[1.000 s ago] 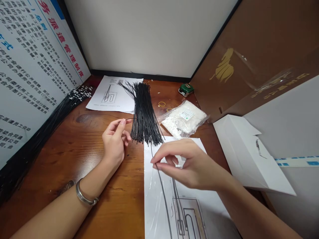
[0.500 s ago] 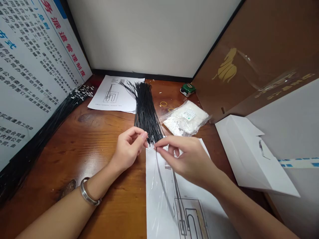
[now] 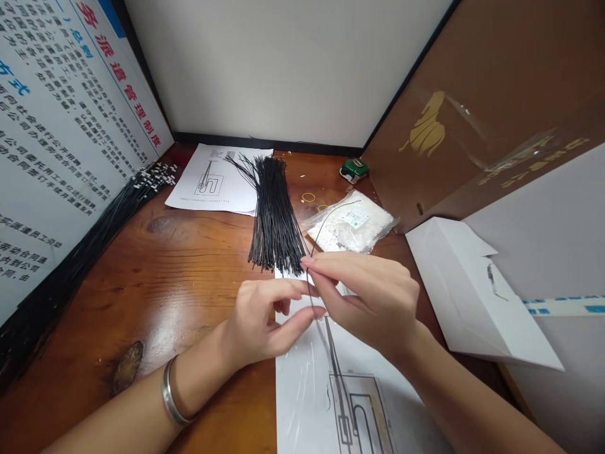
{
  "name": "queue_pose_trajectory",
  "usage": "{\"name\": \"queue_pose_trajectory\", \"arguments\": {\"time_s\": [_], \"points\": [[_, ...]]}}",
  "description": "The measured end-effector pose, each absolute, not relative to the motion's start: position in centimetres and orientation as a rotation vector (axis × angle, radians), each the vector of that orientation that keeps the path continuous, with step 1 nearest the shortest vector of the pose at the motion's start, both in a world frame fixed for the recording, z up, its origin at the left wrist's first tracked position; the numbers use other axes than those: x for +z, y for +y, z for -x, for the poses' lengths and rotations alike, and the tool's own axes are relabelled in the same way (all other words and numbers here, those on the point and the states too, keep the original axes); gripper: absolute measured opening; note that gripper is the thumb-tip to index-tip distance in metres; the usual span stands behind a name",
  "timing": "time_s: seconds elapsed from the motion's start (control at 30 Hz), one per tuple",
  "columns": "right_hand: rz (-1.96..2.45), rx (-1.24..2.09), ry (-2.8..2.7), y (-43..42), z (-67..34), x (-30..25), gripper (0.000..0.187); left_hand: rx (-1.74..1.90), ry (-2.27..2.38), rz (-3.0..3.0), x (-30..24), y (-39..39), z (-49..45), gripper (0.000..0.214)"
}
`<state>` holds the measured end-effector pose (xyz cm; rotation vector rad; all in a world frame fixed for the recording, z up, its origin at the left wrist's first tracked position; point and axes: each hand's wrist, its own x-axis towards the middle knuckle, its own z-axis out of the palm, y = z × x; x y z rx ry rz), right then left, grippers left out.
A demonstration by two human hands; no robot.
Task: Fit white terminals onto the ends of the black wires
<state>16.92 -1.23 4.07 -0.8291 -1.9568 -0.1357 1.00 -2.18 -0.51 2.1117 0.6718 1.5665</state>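
You pinched a black wire [image 3: 325, 219] between your right hand's [image 3: 373, 302] thumb and forefinger, its upper end curving away beyond that hand. Your left hand [image 3: 265, 321] was partly open just beside it, thumb and forefinger apart near the wire's lower stretch; whether they touched it was unclear. A wire bundle [image 3: 276, 221] lay beyond both hands on the counter [image 3: 212, 252].

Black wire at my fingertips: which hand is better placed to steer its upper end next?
Probably your right hand: it appears to pinch the black wire nearer that end, while your left hand sits lower, thumb and forefinger parted.
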Motion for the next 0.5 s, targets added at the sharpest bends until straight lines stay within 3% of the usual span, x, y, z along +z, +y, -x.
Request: {"name": "queue_pose_trajectory", "arguments": {"time_s": [0.23, 0.5], "points": [[0.826, -0.166, -1.967, -0.8, -17.1, 3.8, 0.026, 1.603, 0.712, -2.286, 0.0, -1.2, -0.4, 0.024], [0.846, -0.119, -1.986, -0.5, -17.5, 3.8, 0.023, 1.521, 0.618, -2.425, 0.2, -0.8, 0.2, 0.027]]}}
